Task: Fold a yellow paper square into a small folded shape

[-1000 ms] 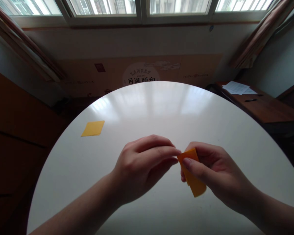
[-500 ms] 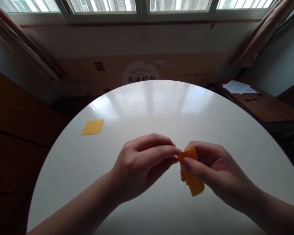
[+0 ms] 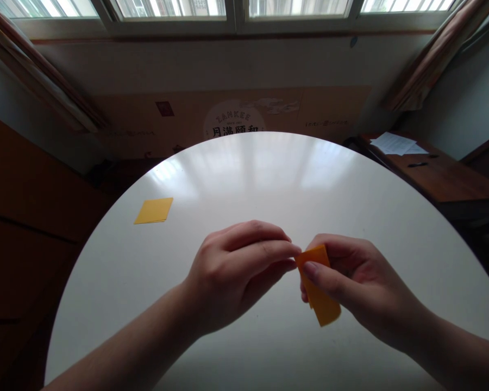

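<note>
A folded orange paper is held above the round white table, near its front. My right hand grips it, thumb across its upper part and fingers behind. My left hand has its fingers pressed together in a pinch at the paper's upper left corner. The paper's lower end sticks out below my right thumb. A second orange paper square lies flat on the table at the far left, well away from both hands.
A dark wooden desk with white sheets and a pen stands at the right. Cardboard with printed lettering leans on the wall under the windows. A brown cabinet runs along the left.
Both hands keep the same hold on the folded paper; it has hardly shifted. The view has tilted up very slightly.
</note>
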